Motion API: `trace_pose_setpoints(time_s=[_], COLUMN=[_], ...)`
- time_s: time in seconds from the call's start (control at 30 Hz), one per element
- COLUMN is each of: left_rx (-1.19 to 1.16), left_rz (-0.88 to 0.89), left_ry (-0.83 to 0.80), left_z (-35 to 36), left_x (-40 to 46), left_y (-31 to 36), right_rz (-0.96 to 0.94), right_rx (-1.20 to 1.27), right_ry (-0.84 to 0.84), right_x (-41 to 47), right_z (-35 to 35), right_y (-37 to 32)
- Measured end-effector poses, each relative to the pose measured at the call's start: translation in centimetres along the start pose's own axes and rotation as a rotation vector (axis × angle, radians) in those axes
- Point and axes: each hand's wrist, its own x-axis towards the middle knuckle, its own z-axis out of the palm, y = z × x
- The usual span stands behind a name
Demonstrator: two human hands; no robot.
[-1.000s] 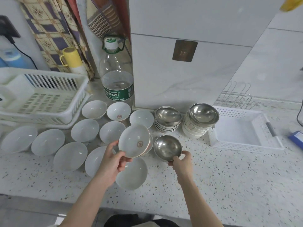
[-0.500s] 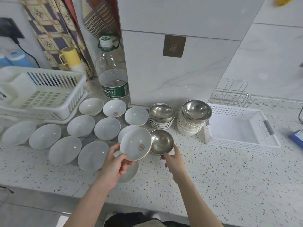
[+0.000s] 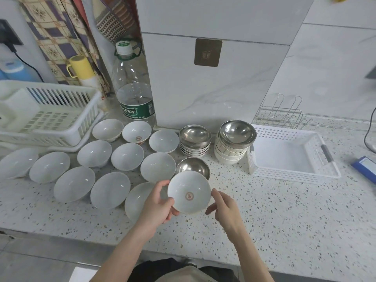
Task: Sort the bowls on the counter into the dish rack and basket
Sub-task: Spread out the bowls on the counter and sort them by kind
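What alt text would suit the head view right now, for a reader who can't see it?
Left hand grips a white bowl with a red mark above the counter, right hand at its other rim. A steel bowl sits just behind, more white bowls to the left. Dish rack far left and basket right hold no bowls.
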Motion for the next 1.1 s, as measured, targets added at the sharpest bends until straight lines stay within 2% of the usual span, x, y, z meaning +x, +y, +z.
trace_pose_setpoints(time_s=[0.07,0.2,0.5,0.77,1.1], left_rx=[0.032,0.147,0.360,0.496,0.566], left_rz=[-0.003,0.028,0.055,0.108,0.045], left_ry=[-0.010,-0.023,-0.085,-0.045,-0.066], left_z=[0.7,1.2,1.7,1.8,1.7], left_x=[-0.1,-0.3,-1.3,-1.8,-1.3], left_y=[-0.5,-1.7,-3.9,-4.2,-3.7], right_rz=[-0.011,0.002,0.001,0.034,0.035], right_rx=[-0.016,-0.214,-0.387,-0.408,-0.395], right_ry=[-0.017,-0.045,-0.060,-0.100,-0.089], right_x=[-0.6,-0.5,0.0,0.2,0.2], right_z=[0.1,-0.4,0.0,1.0,1.4], right_y=[0.3,0.6,1.5,2.4,2.6])
